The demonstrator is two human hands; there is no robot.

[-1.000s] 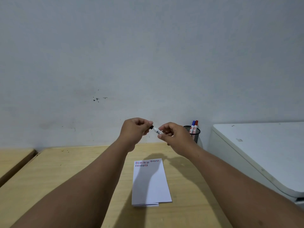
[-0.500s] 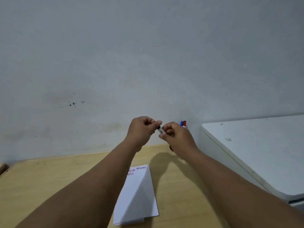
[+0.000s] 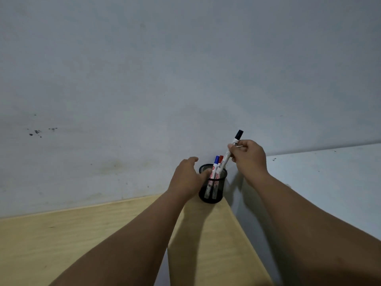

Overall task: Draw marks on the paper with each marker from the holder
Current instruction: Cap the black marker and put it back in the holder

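The right hand (image 3: 248, 156) pinches a black-capped marker (image 3: 230, 152) between thumb and fingers at about the middle of its white barrel. The marker is tilted, cap end up and to the right; its lower end reaches the rim of the holder (image 3: 212, 183), and whether the end is inside the rim cannot be told. The holder is a black mesh cup standing upright at the far right corner of the wooden worktop (image 3: 86, 234), close against the wall (image 3: 185, 69). Two more markers stand in it, leaning slightly right: a blue-capped marker (image 3: 215, 164) and, just beside it on the right, a red-capped marker (image 3: 220, 162); their white barrels show through the mesh. The left hand (image 3: 188, 177) lies against the left side of the holder, fingers loosely spread and partly wrapped round the cup, thumb raised above the rim; it holds no marker. Both forearms are bare and reach in from the lower edge. A white cabinet (image 3: 329, 182) adjoins the worktop on the right, its top surface higher than the wood. A thin white sliver at the bottom edge, between the forearms, may be the paper; it is too small to confirm.
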